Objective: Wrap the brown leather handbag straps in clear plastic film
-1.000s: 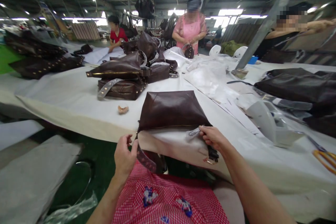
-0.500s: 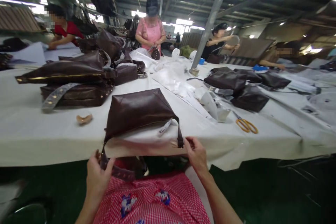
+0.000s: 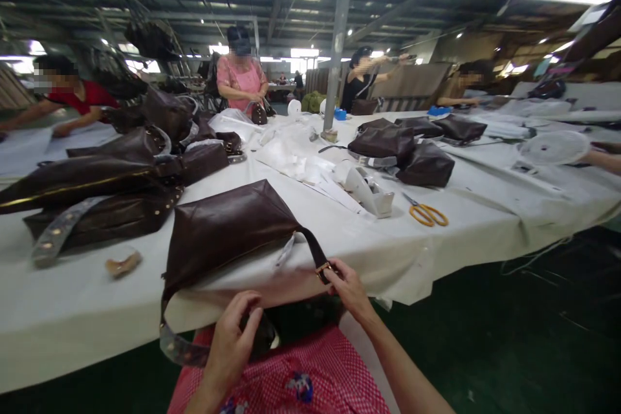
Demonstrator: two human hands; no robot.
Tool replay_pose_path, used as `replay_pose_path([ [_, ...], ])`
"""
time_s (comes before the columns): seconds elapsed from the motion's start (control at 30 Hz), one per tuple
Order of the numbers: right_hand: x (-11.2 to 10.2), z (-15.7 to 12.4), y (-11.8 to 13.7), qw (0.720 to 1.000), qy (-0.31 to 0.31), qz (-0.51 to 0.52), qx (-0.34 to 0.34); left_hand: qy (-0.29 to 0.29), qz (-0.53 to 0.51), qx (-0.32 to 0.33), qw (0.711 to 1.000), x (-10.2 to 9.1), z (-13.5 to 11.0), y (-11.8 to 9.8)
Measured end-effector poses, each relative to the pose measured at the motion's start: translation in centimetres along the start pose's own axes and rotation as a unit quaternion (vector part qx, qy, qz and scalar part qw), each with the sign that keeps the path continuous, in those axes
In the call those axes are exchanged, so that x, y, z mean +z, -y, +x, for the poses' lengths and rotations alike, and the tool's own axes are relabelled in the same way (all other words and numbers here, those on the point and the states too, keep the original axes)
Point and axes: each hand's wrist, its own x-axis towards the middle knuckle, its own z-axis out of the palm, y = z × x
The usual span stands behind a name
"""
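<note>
A dark brown leather handbag lies on its side at the front edge of the covered table. On its right, a short strap ends in a metal buckle. My right hand pinches this buckle between thumb and fingers. From the bag's left side a longer studded strap, partly wrapped in clear film, hangs over the edge and passes behind my left wrist. My left hand hovers before the table edge with fingers curved and thumb apart; nothing shows in its grasp.
More brown bags are piled at left, others at right. Yellow-handled scissors lie right of my bag, near white scraps. A small tan scrap sits at left. A post rises mid-table; several co-workers stand around.
My left hand has left the studded strap and moved right, toward the middle. My right hand now grips the buckle, with the short strap drawn outward. The view has turned right.
</note>
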Motion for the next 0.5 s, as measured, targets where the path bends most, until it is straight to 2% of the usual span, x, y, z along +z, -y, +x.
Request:
replay_pose_path([
  [0.13, -0.6, -0.9, 0.2, 0.998, -0.008, -0.007, -0.063, 0.064, -0.064, -0.012, 0.996, 2.5, 2.9, -2.9],
  [0.3, 0.8, -2.2, 0.4, 0.993, 0.026, -0.022, -0.11, 0.172, -0.072, 0.035, 0.982, 6.5, 5.9, -5.9],
  [0.4, 2.0, -2.5, -0.3, 0.985, 0.056, -0.022, -0.159, 0.208, -0.026, 0.025, 0.977, 7.9, 6.3, -5.9],
  [0.5, 2.8, -2.3, -0.7, 0.981, 0.079, -0.018, -0.176, 0.213, 0.011, -0.002, 0.977, 8.1, 6.4, -4.7],
])
